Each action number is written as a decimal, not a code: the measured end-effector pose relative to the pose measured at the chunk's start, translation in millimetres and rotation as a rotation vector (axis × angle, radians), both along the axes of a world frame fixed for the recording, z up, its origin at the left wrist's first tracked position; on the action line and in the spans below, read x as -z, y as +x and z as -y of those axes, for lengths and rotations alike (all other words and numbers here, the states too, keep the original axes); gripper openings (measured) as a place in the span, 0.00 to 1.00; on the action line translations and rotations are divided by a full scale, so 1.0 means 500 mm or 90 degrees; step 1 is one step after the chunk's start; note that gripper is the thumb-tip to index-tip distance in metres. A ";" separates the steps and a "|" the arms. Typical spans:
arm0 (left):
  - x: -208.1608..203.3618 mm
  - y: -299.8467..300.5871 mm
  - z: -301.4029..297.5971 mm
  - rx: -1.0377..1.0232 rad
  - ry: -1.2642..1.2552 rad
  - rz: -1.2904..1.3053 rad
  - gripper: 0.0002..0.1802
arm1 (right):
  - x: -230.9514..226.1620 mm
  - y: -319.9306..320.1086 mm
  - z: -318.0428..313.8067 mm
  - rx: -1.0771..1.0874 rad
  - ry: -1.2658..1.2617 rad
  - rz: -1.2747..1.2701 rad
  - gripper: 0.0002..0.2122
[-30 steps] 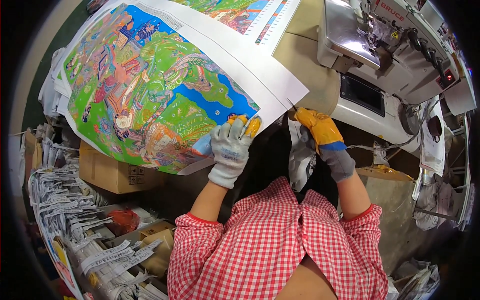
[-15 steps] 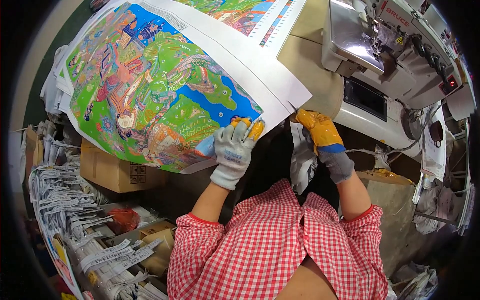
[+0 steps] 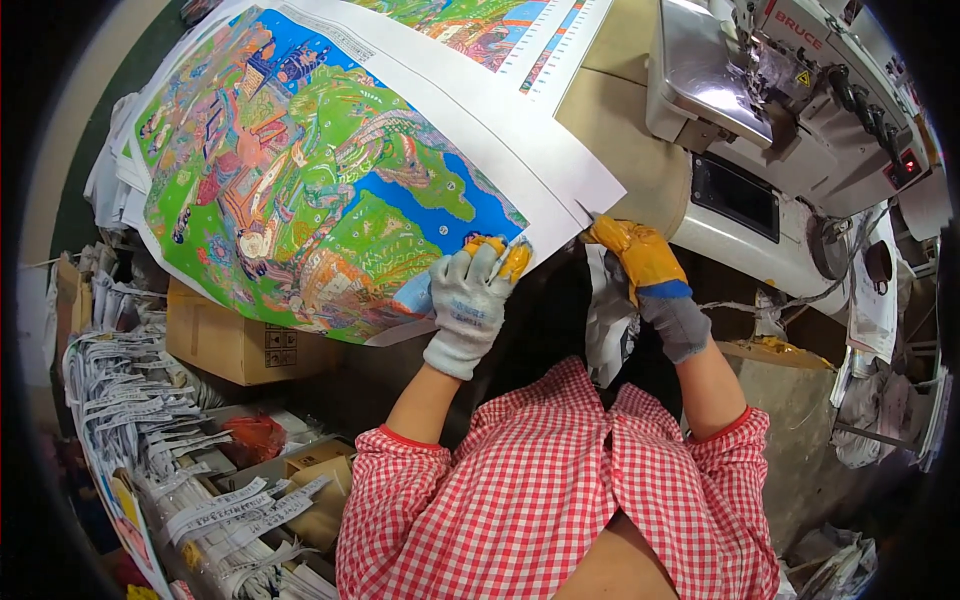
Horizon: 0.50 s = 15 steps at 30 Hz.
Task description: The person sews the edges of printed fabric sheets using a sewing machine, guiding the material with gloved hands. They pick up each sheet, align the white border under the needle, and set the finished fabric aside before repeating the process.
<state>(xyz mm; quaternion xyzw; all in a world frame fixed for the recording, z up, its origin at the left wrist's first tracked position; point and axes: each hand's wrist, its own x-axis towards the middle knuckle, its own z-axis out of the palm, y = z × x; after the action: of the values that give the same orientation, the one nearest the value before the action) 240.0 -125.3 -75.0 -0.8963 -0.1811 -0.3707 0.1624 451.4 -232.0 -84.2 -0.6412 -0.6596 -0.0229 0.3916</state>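
A large printed sheet [image 3: 300, 190], with a colourful map-like picture and a white border, lies on the table at the left and sags over its front edge. My left hand [image 3: 470, 300], in a white knit glove with yellow fingertips, is closed on the sheet's near right edge. At the border's corner, my right hand [image 3: 640, 265], in a yellow-coated glove, is closed round what look like scissors [image 3: 585, 210]. Only their dark pointed tip shows, against the white border; the handles are hidden. Below that hand hangs a crumpled white strip [image 3: 608, 330].
An overlock sewing machine [image 3: 800, 110] stands on the table at the right. Another printed sheet [image 3: 470, 30] lies at the back. Under the sheet sits a cardboard box [image 3: 220, 335], beside bundles of white labelled strips [image 3: 140, 400] at the left. A cable [image 3: 800, 300] runs at the right.
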 end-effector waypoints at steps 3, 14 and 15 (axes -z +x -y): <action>-0.002 0.000 0.002 0.003 0.007 0.007 0.24 | -0.039 -0.007 -0.009 -0.002 -0.148 -0.223 0.14; 0.001 -0.002 0.000 0.008 0.006 0.002 0.25 | -0.092 -0.041 -0.011 0.105 -0.288 -0.357 0.15; 0.003 0.001 0.000 0.011 0.009 0.004 0.24 | -0.098 -0.041 -0.012 0.136 -0.354 -0.414 0.16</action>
<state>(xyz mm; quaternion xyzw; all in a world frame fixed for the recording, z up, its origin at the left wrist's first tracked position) 240.5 -125.1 -76.4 -0.8955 -0.1713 -0.3762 0.1647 431.2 -225.8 -35.3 -0.7605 -0.4134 0.3180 0.3867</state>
